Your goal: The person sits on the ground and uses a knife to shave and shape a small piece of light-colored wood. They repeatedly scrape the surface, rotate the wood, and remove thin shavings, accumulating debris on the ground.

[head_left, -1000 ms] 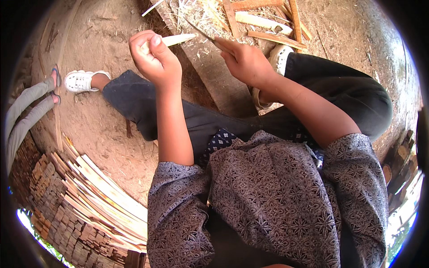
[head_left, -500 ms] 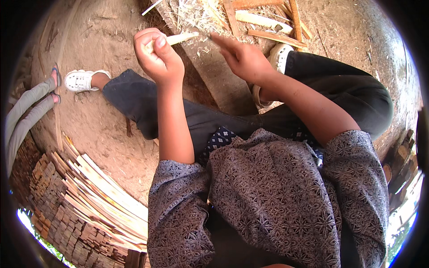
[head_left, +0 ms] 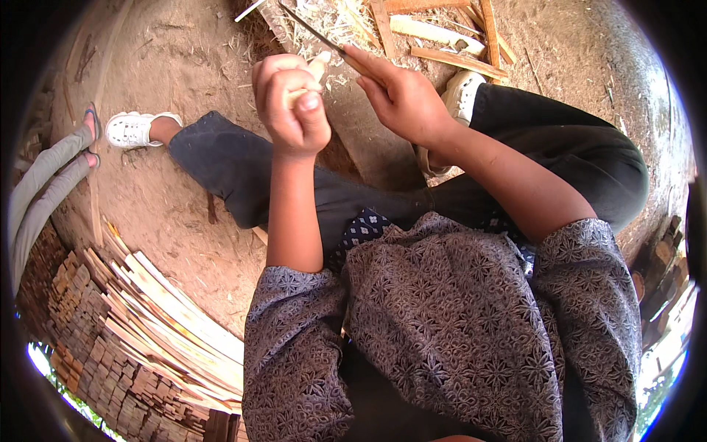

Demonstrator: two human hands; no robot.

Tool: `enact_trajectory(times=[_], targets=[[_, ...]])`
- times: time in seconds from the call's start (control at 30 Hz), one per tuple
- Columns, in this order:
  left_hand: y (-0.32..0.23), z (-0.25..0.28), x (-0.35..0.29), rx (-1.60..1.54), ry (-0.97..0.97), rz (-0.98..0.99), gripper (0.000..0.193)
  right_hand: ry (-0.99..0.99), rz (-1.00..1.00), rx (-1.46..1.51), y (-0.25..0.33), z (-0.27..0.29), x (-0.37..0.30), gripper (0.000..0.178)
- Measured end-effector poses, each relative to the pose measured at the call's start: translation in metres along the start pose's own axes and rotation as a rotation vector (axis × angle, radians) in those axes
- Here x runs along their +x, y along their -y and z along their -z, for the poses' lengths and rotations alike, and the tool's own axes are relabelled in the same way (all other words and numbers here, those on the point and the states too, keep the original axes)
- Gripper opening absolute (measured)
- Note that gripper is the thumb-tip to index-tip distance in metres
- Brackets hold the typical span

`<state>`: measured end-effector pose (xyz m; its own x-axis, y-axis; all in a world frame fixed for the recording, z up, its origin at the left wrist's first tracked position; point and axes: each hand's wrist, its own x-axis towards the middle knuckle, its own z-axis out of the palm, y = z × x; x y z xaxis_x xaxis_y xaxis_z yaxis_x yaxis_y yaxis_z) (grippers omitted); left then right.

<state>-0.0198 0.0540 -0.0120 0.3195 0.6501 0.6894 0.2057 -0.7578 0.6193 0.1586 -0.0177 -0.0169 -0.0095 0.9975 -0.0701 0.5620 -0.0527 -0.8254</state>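
My left hand [head_left: 289,107] is wrapped round a pale, whittled piece of wood [head_left: 319,65], and only its end shows past the fingers. To its right, my right hand [head_left: 405,99] grips a knife [head_left: 312,31]; its handle is mostly hidden in the fist. The thin dark blade slants away to the far left, just beyond the end of the wood. Beneath both hands lies a flat board [head_left: 368,136], its far part strewn with pale wood shavings [head_left: 313,18].
Cut wood strips [head_left: 456,62] lie past my right hand, close to my white shoe [head_left: 462,96]. At the lower left are long slats [head_left: 173,309] and a stack of short wood blocks [head_left: 110,368]. Another person's legs [head_left: 48,184] stand at the far left.
My left hand has moved right, closer to the right hand, and turned so less of the wood shows. The knife blade now shows plainly, pointing far left.
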Motion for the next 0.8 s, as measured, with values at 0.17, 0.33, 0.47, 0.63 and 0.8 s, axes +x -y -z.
enact_trajectory(times=[0.17, 0.33, 0.47, 0.63, 0.8], targets=[[-0.002, -0.018, -0.004, 0.022, -0.146, 0.007, 0.042, 0.156, -0.131, -0.156, -0.018, 0.000, -0.006, 0.049], [0.011, -0.013, -0.003, -0.013, -0.267, 0.041, 0.034, -0.108, 0.073, 0.051, -0.008, -0.007, 0.003, 0.050], [0.013, -0.004, 0.001, 0.041, -0.297, 0.046, 0.026, 0.176, -0.102, -0.146, -0.012, -0.003, -0.006, 0.049], [0.020, 0.000, -0.002, 0.138, -0.327, 0.064, 0.021, -0.019, 0.018, -0.005, -0.002, -0.002, -0.003, 0.050], [0.026, 0.003, 0.006, 0.202, -0.305, 0.094, 0.029, 0.218, -0.159, -0.222, -0.013, 0.000, -0.001, 0.050]])
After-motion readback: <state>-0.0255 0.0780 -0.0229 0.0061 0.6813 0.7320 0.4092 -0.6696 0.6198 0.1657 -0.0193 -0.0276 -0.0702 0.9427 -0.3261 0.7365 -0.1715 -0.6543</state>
